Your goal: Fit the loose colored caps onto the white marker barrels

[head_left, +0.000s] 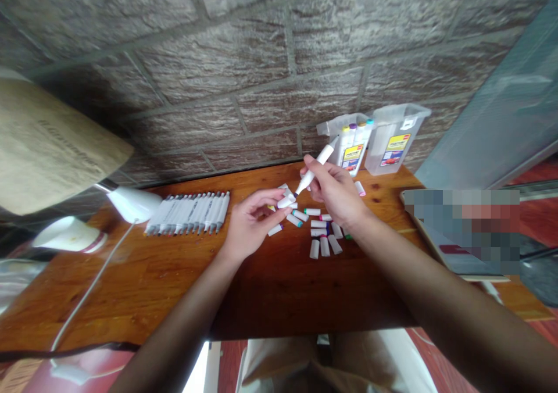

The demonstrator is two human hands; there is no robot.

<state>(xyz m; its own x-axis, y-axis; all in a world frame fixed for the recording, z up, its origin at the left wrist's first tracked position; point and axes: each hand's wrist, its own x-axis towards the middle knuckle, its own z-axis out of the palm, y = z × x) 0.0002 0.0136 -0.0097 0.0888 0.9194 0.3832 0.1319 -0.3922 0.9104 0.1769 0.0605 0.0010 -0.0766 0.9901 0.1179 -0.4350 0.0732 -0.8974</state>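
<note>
My right hand (333, 189) grips a white marker (317, 165), tilted with its dark lower tip pointing down to the left. Between the thumb and fingers of my left hand (253, 218) is a white marker cap (286, 200), right at that tip; whether the two touch I cannot tell. Loose white caps with coloured ends lie on the table below and between my hands, among them a teal-ended cap (294, 220) and an upright-lying group with a pink-ended cap (324, 246). Another pink-ended cap (360, 188) lies just beyond my right hand.
A row of markers (187, 213) lies at the left. Two clear plastic cases stand by the stone wall: one with markers (352, 143), the other case (394, 140) beside it. A lamp (133, 202), its cord, a paper cup (70, 234) and a blurred-out screen (462, 230) flank the table.
</note>
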